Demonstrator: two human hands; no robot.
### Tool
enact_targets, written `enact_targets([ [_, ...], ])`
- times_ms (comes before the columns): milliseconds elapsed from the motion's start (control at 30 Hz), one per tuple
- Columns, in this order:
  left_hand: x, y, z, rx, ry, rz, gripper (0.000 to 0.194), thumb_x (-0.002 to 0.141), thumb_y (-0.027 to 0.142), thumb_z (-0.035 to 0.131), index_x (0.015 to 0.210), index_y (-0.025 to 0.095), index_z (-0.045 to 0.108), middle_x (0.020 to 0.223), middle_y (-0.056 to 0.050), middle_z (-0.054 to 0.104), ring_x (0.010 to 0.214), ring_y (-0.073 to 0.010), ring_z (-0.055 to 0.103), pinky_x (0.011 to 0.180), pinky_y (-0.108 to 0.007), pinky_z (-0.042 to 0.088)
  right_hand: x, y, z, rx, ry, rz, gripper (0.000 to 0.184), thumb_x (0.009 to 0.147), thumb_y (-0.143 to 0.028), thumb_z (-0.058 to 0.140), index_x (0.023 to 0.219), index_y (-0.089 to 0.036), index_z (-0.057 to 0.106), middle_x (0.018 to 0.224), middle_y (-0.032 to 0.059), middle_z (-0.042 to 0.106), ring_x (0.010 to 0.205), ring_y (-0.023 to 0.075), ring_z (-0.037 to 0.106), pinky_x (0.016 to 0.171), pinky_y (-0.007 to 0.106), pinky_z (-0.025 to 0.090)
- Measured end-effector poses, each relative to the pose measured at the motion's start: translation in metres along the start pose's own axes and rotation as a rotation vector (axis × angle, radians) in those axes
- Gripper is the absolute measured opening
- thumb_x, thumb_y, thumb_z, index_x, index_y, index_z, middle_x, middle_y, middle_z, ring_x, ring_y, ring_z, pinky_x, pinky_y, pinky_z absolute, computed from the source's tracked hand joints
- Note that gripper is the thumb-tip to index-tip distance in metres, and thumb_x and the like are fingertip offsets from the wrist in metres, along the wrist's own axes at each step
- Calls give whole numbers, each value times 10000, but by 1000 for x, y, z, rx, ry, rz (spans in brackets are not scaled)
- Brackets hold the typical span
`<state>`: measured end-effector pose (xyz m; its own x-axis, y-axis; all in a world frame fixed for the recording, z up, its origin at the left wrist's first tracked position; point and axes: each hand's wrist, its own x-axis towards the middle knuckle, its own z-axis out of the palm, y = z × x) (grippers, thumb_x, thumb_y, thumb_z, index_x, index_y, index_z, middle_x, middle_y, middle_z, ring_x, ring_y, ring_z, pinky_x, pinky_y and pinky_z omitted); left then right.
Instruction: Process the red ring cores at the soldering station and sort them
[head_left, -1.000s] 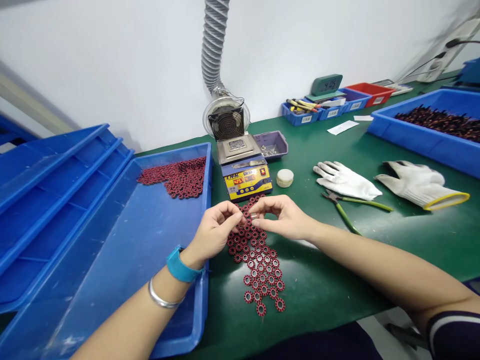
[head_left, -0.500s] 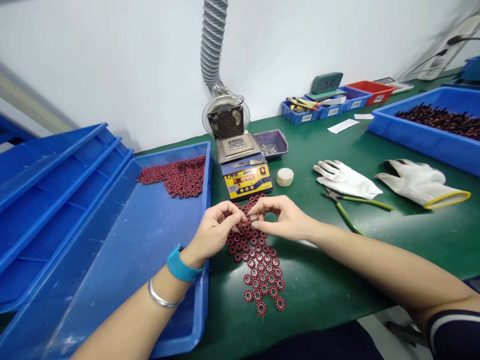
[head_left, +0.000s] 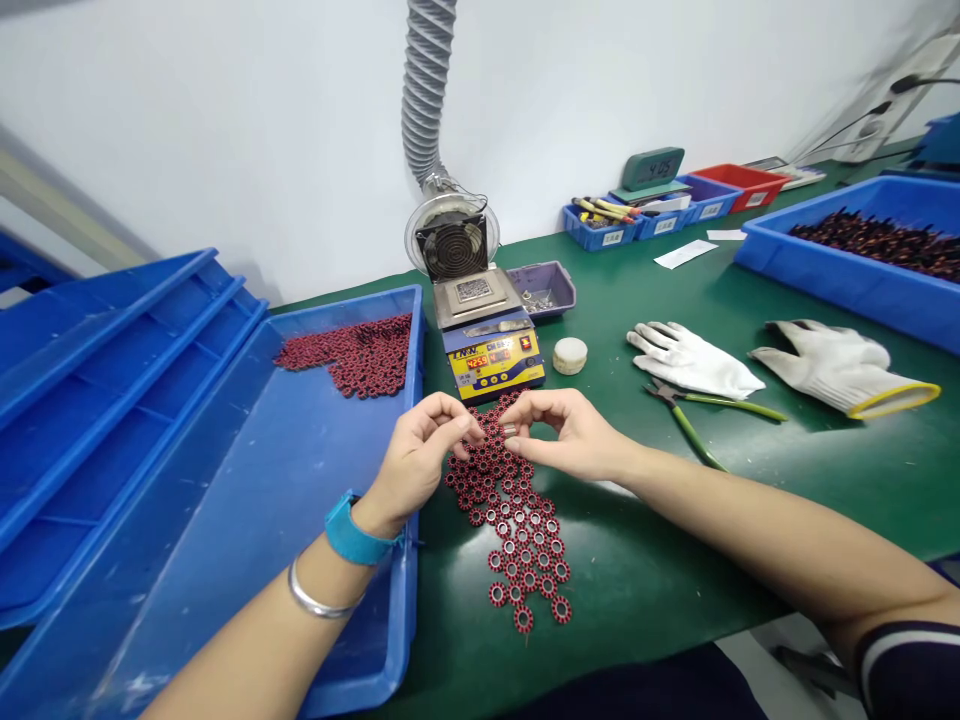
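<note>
Small red-and-black toothed rings (head_left: pixel 527 556), several with silvery inner rims, lie spread over the green table between my hands. Over the left edge of this spread is my left hand (head_left: pixel 424 455), thumb and fingertips pinched together; whatever may be in the pinch is too small or hidden. My right hand (head_left: pixel 564 435) comes in from the right, its thumb and forefinger closed on a small silvery piece (head_left: pixel 510 431). A narrow gap separates the two hands' fingertips. Just beyond them stands a yellow-fronted hot plate (head_left: pixel 495 368) with lit red digits.
A large blue tray (head_left: pixel 247 480) holding more red rings (head_left: pixel 367 355) borders my left arm. Green-handled cutters (head_left: pixel 694 425), white gloves (head_left: pixel 694 360) and a round tin (head_left: pixel 570 355) lie to the right. A purple bin (head_left: pixel 551 288) and grey duct (head_left: pixel 427 90) are behind.
My left hand has drawn slightly left, away from the right fingertips, widening the gap. My right hand stays nearly still with the silvery piece. The hot plate's digits have changed.
</note>
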<state>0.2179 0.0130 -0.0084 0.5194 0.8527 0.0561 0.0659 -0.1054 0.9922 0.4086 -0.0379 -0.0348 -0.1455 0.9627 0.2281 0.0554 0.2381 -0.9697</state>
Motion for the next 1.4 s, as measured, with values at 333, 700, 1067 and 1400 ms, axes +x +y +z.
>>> enact_targets([
  [333,0,3,-1,120,-31,19,217,795,312,619,668,139,586,626,-20,641,561,-100,552,567,-223,449,3,1,-3,183,77,32,262,689,-333,788,835,-148,672,756,15,668,661,100,589,687,275,503],
  [700,-4,8,6,161,-89,59,222,821,328,623,713,136,596,641,-17,632,567,-95,551,561,-209,451,3,-1,0,323,72,93,250,671,-318,813,828,-162,697,763,8,700,684,98,627,702,261,516],
  [1067,2,-5,-2,364,-70,82,209,817,337,583,749,142,610,646,-12,604,568,-113,517,535,-228,418,50,-25,-40,-2,168,-56,288,677,-373,793,881,-173,750,850,34,735,750,125,657,772,302,542],
  [1400,0,-19,1,534,-250,84,122,794,277,577,783,156,586,716,-30,621,643,-145,555,623,-278,451,199,-62,-72,-844,224,103,247,771,-138,668,997,-74,745,970,94,743,913,182,685,909,296,519],
])
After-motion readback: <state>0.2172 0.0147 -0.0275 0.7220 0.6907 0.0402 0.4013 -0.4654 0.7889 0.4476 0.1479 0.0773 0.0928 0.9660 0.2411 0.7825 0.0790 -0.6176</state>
